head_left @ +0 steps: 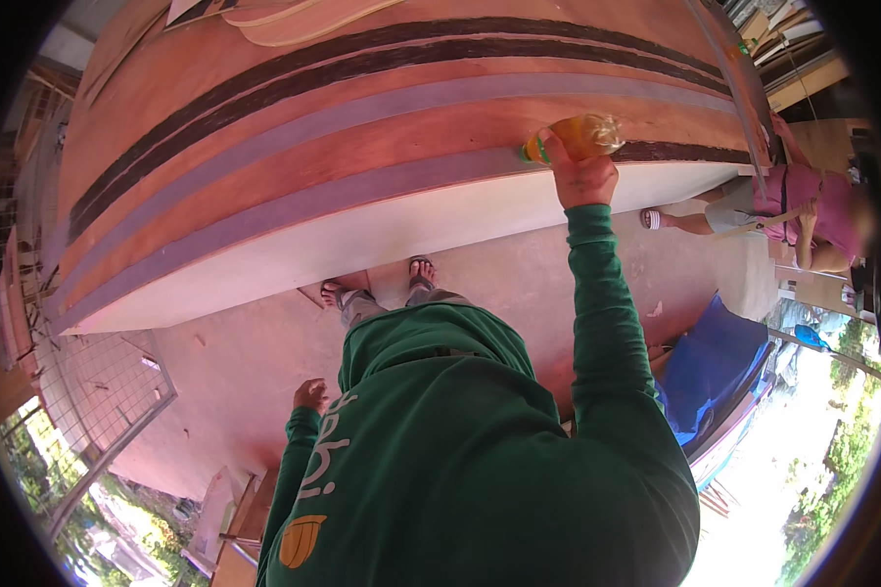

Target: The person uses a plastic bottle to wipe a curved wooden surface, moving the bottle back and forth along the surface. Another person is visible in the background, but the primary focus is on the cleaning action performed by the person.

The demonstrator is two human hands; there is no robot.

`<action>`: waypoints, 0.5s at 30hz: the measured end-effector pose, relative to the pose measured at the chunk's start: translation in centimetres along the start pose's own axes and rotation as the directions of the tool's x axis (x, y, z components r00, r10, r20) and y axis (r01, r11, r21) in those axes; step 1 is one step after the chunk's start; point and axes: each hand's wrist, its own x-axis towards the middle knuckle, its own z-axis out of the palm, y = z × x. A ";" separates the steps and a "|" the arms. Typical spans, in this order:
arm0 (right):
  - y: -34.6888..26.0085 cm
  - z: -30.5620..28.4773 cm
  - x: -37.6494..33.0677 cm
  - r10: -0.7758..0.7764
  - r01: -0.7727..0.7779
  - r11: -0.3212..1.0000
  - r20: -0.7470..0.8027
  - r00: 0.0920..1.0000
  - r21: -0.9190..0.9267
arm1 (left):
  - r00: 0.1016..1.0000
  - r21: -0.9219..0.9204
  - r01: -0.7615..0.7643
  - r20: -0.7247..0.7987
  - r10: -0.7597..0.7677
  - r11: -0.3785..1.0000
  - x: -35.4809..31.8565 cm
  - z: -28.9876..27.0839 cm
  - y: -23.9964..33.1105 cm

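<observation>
While right hand (585,176) fingers grip plastic bottle (576,135) at plywood sheet (382,127), left hand (310,395) hangs curled, empty; seated person (803,210) nearby.

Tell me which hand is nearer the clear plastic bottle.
Right. The right hand grips the clear plastic bottle against the wooden panel; the left hand hangs low by the hip, far from it.

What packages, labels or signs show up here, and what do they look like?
Clear plastic bottle: yellowish, orange-capped, lying on the board's edge in the right hand.
White lettering and an orange round emblem: on the green top's left side.
No signs or screens.
</observation>
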 end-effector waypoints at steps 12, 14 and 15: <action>1.4 1.3 0.6 -0.079 0.080 0.997 -0.053 0.995 0.022 | 0.943 -0.399 0.331 0.109 -0.314 0.855 2.8 -0.4 1.7; -0.9 0.8 -0.3 -0.063 0.059 0.995 -0.048 0.997 -0.086 | 0.943 -0.459 0.323 0.082 -0.323 0.827 2.9 -0.4 1.2; 0.2 0.5 0.5 -0.047 0.044 0.998 -0.091 0.995 -0.037 | 0.942 -0.490 0.319 0.069 -0.329 0.811 3.0 -0.4 0.9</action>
